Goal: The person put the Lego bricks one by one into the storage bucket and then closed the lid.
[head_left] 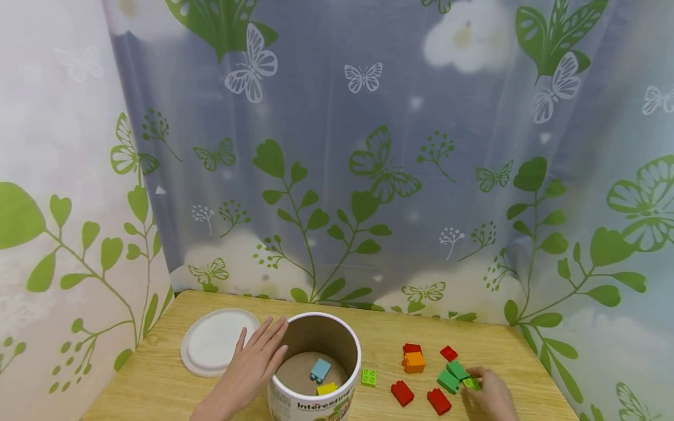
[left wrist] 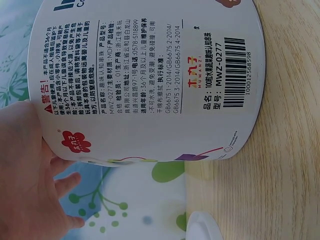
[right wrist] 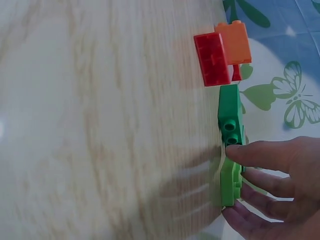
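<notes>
My left hand (head_left: 251,369) rests with straight fingers against the left rim of a white round tub (head_left: 360,358). Inside the tub lie a light blue block (head_left: 320,369) and a yellow block (head_left: 327,389). In the left wrist view the tub's printed side (left wrist: 150,85) faces the camera. On the right, my right hand (head_left: 494,394) pinches a light green block (right wrist: 228,187) low at the table, thumb on the near side and fingers behind. Dark green blocks (head_left: 449,381) lie right beside it, close to the thumb tip.
A white lid (head_left: 218,339) lies left of the tub on the wooden table (head_left: 389,327). Right of the tub are another light green block (head_left: 369,378), an orange block (head_left: 414,362) and several red blocks (head_left: 402,393). A patterned curtain (head_left: 326,175) hangs behind.
</notes>
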Demonstrator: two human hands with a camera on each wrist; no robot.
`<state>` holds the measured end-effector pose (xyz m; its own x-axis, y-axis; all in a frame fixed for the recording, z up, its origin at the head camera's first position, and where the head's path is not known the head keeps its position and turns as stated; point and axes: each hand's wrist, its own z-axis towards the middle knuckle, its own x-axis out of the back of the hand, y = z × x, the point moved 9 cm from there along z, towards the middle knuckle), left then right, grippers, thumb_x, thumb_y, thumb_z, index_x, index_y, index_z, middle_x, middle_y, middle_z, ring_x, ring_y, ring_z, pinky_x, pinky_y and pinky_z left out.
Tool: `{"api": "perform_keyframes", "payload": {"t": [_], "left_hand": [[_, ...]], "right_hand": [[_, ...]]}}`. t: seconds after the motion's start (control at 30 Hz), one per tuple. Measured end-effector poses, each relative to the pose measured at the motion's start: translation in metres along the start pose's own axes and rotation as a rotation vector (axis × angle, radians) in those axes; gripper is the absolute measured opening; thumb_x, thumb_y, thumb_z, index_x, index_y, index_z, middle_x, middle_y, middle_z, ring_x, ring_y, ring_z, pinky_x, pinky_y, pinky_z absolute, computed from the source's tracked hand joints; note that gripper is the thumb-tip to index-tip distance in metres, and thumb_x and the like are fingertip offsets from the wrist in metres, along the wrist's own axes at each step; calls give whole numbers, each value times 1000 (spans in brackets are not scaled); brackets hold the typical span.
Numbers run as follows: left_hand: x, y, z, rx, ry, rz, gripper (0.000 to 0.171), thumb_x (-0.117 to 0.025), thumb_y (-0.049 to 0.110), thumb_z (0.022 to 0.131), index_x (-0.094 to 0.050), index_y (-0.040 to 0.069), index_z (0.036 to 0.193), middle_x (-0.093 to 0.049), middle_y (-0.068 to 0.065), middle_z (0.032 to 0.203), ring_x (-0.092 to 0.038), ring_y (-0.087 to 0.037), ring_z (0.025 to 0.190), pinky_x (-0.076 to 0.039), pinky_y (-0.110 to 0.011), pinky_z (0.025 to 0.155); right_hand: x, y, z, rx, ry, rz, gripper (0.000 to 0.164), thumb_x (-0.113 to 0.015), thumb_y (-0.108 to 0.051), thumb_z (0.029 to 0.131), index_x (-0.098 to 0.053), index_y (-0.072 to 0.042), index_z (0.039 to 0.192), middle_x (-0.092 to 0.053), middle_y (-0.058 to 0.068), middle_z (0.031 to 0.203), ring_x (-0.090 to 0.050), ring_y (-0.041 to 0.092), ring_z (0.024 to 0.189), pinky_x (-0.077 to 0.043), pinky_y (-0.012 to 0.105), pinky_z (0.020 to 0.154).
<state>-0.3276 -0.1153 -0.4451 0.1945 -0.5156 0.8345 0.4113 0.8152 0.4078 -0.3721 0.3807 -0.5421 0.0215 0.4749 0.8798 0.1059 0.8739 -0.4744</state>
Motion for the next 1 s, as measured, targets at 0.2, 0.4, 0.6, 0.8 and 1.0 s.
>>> {"api": "perform_keyframes", "payload": {"t": [0.2, 0.4, 0.6, 0.8, 1.0], "left_hand": [[0, 0, 0, 0, 3, 1, 51, -44, 39, 109, -46, 15, 154, -41, 1, 160, -31, -28, 151, -13, -69, 118], [0, 1, 0, 3, -1, -4, 50, -46, 36, 109, -47, 14, 154, -41, 1, 160, -31, -28, 151, -13, -69, 117], [-1, 0, 0, 11, -20, -4, 52, -44, 39, 109, -46, 15, 155, -40, 1, 161, -30, -28, 151, -13, -70, 117], [-1, -1, 0, 20, -33, -8, 54, -42, 42, 109, -44, 15, 155, -39, 1, 161, -29, -28, 152, -11, -69, 118], [-3, -2, 1, 25, -46, -15, 54, -41, 43, 109, -43, 16, 156, -38, 2, 162, -27, -27, 152, -10, -69, 118]], "right_hand": [[-1, 7, -1, -28, -26, -20, 40, -83, -9, 81, -68, 12, 111, -65, 22, 102, -64, 42, 97, -52, 55, 86], [3, 8, -5, -33, -17, -27, 36, -83, -11, 81, -70, 9, 109, -64, 20, 100, -64, 38, 93, -53, 53, 83], [15, 0, -9, -16, 38, 14, 39, -84, -14, 82, -71, 8, 112, -64, 24, 105, -66, 34, 89, -55, 49, 75], [28, -21, -13, 50, 78, 1, 41, -85, -14, 81, -71, 7, 113, -66, 23, 107, -67, 32, 85, -55, 47, 71], [38, -45, -18, 96, 126, -16, 37, -84, -13, 80, -72, 5, 111, -64, 25, 107, -67, 30, 84, -54, 45, 69]]}}
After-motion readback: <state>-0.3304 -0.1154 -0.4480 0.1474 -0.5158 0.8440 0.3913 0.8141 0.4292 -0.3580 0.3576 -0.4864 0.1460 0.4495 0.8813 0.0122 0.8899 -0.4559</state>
